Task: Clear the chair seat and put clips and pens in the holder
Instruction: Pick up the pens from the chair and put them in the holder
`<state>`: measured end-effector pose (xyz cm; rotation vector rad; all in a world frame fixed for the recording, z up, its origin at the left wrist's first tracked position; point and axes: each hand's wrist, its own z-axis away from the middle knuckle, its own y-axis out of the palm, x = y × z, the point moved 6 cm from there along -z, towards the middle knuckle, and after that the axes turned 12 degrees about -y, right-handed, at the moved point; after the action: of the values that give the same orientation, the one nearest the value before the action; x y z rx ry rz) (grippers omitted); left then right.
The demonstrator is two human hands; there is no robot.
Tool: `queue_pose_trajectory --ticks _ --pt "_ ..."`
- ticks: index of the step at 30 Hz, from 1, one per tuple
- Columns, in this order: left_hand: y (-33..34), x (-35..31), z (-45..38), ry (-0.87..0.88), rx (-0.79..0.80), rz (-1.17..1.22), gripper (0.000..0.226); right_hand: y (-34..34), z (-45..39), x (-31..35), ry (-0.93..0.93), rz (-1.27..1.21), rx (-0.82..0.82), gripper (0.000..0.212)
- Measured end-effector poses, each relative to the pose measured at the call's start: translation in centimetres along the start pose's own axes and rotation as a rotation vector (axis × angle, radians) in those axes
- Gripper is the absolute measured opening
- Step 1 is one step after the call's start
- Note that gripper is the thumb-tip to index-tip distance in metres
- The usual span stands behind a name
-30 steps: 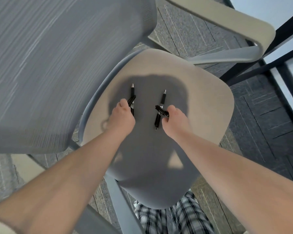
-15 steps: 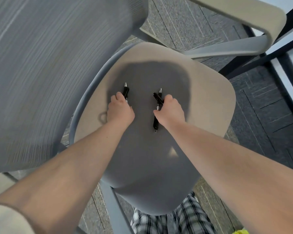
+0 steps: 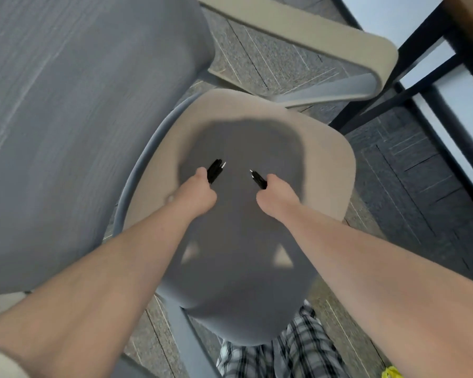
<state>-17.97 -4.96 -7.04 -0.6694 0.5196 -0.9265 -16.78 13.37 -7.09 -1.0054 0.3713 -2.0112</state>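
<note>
I see my left hand [image 3: 195,190] closed around black pens [image 3: 215,170] over the chair seat [image 3: 325,165], and my right hand [image 3: 276,193] closed around another black pen [image 3: 258,179]. Both sets stick out on the far side of the fists, tips pointing away and leaning toward each other, the left one tilting right and the right one tilting left. The picture is smeared, so I think the left fist holds more than one pen, but I can't be sure, and I can't tell whether a clip is tucked in either grip. The seat around the hands looks bare. No holder shows here, so I judge the next move is a carry away from the seat, with each pen's long axis to be turned upright, tip or tail down, before it drops in.
</note>
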Motion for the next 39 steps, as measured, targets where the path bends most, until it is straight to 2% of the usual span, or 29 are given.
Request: queue_pose_trajectory --ticks 4,8,11,15,20,26,29,34,39 --pt "-0.8 -2.6 2.5 0.115 0.068 -0.046 0.008 -2.3 2.8 -1.2 0.007 -0.088 -0.032 0.014" --pt "-1.9 -5.9 6.0 0.206 0.071 -0.103 0.004 -5.5 6.2 -2.2 0.041 -0.122 -0.115 0.011" --pt "-3.2 -9.3 9.7 0.296 0.066 -0.121 0.018 -8.5 9.3 -2.5 0.048 -0.161 -0.196 0.011" --pt "-5.0 -13.9 14.9 0.439 0.014 -0.177 0.024 -12.9 14.3 -2.9 0.023 -0.212 -0.279 0.003" --pt "-6.2 -20.0 21.5 0.62 -0.042 -0.248 0.032 -18.8 21.0 -5.5 0.059 -0.3 -0.453 0.008" --pt "-5.1 -27.0 31.4 0.797 -0.055 -0.268 0.026 -24.8 28.3 -10.4 0.092 -0.377 -0.586 0.012" --pt "-4.0 -30.2 35.7 0.839 -0.047 -0.239 0.023 -27.5 31.7 -13.0 0.091 -0.435 -0.633 0.008" --pt "-1.5 -35.4 41.4 0.849 0.007 -0.129 0.018 -31.4 36.7 -18.4 0.101 -0.572 -0.735 0.021" --pt "1.8 -41.1 46.8 0.863 0.085 -0.006 0.019 -35.5 41.1 -23.8 0.093 -0.718 -0.841 0.012"
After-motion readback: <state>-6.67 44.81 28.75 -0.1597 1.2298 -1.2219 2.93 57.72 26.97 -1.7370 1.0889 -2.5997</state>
